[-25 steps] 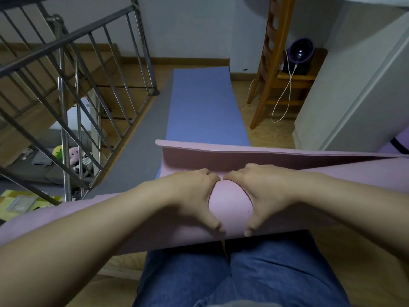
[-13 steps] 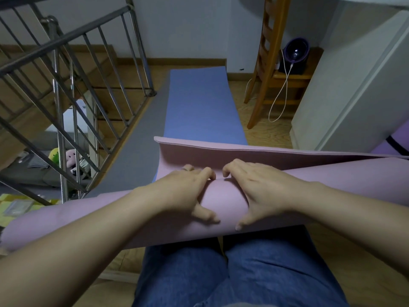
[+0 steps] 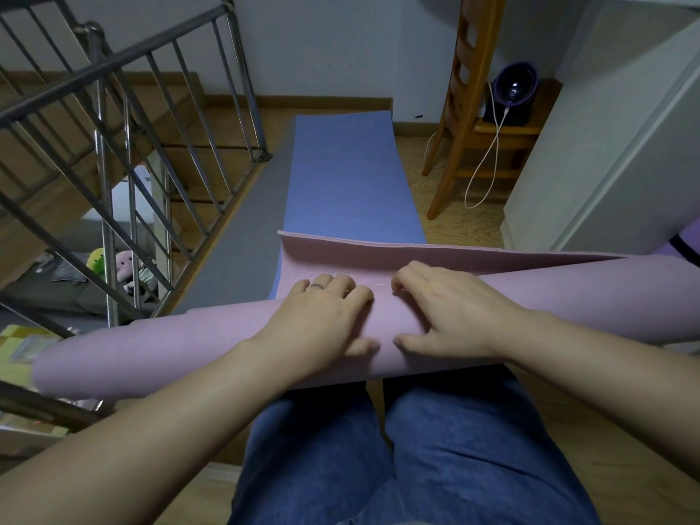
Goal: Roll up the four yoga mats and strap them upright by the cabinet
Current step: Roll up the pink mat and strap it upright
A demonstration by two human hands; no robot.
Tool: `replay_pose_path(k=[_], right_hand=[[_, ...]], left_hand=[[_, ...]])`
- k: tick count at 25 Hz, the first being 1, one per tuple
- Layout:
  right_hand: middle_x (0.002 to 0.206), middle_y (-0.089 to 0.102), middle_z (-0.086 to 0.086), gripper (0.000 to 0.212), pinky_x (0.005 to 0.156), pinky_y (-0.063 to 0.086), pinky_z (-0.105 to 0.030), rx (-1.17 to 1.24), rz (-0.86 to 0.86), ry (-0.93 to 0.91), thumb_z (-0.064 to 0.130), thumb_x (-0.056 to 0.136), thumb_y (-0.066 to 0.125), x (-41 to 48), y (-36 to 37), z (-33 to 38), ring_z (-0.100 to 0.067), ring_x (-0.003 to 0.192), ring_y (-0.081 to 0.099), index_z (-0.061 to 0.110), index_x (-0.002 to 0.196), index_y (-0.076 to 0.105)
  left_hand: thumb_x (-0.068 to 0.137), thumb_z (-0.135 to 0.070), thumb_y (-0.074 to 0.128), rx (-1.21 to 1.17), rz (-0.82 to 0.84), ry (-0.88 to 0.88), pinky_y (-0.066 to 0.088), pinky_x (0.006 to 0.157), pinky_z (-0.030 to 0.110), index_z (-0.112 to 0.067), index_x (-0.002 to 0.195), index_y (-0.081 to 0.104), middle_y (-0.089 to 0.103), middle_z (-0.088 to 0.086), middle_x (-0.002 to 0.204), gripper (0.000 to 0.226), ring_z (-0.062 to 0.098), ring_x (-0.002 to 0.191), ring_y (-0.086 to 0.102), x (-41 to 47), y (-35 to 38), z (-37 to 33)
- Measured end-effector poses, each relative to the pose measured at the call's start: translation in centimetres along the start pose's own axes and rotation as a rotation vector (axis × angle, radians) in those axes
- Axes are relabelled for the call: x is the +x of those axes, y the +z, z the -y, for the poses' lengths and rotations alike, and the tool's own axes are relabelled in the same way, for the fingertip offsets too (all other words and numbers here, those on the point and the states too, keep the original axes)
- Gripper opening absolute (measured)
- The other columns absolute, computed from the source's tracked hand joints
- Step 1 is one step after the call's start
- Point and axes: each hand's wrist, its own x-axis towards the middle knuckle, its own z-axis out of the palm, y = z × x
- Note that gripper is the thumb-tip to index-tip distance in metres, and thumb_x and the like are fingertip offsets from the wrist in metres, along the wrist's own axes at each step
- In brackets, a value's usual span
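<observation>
Centrally, I pressed my left hand [image 3: 322,320] and right hand [image 3: 450,312], fingers spread, upon the partly rolled pink mat [image 3: 182,346] lying crosswise before my knees, over the blue mat [image 3: 341,176].

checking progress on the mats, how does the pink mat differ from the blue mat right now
The pink mat is mostly rolled into a tube; the blue mat lies flat. The pink mat runs crosswise under the left hand and right hand; the blue mat stretches away, untouched by either. Neither is strapped.
</observation>
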Motion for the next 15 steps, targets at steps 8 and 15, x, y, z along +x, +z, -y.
replay_pose_path(k=[8,15], right_hand=[[0.136,0.044,-0.003,0.107,0.096,0.039,-0.044,-0.286,0.084,0.036,0.058,0.052,0.074,0.7,2.7,-0.4,-0.027,0.115,0.043,0.015,0.14,0.032],[0.132,0.048,0.002,0.108,0.098,0.04,-0.036,-0.141,0.246,-0.089,0.068,0.052,0.076,-1.0,-1.4,0.5,-0.019,0.117,0.046,0.025,0.139,0.027]], left_hand=[[0.061,-0.061,0.071,0.03,0.06,-0.054,0.039,0.094,0.042,-0.014,0.138,0.027,0.037,0.007,0.129,0.1,0.03,0.112,0.046,1.1,1.4,-0.3],[0.058,-0.067,0.071,-0.171,0.282,0.072,0.042,0.085,0.034,-0.032,0.138,0.021,0.041,-0.006,0.126,0.101,0.019,0.112,0.049,-0.9,-2.1,1.1]])
